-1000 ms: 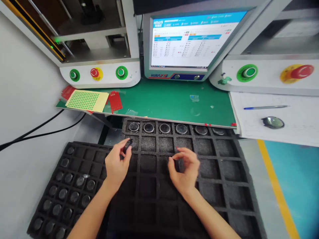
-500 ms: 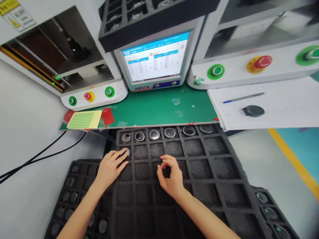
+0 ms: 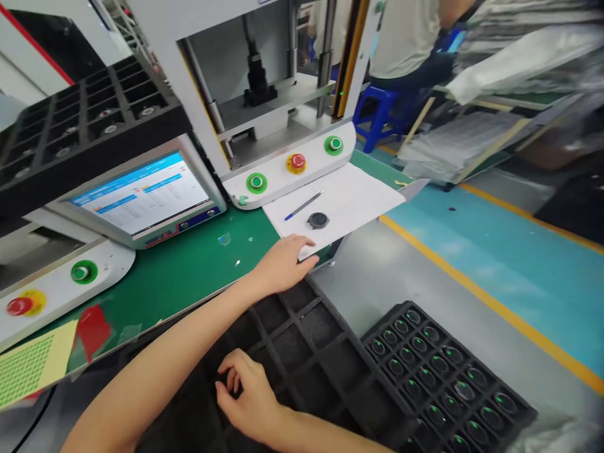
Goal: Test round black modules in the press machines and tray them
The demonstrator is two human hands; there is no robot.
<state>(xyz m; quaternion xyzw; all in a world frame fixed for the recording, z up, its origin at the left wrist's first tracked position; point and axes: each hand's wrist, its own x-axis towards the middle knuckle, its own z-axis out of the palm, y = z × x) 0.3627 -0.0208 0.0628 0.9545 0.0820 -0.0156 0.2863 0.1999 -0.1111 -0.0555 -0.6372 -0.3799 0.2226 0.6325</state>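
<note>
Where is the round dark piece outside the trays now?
In the head view, the round dark piece sits slightly right of the middle, on the white paper, just beyond the left hand and below right of the pen.

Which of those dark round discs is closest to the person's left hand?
The dark disc on the white paper, beside the blue pen, just beyond the left hand. The other discs I can make out sit in black trays, further away.

Dark, round watch case (image 3: 318, 220); flat, on white paper (image 3: 358, 189)
</note>
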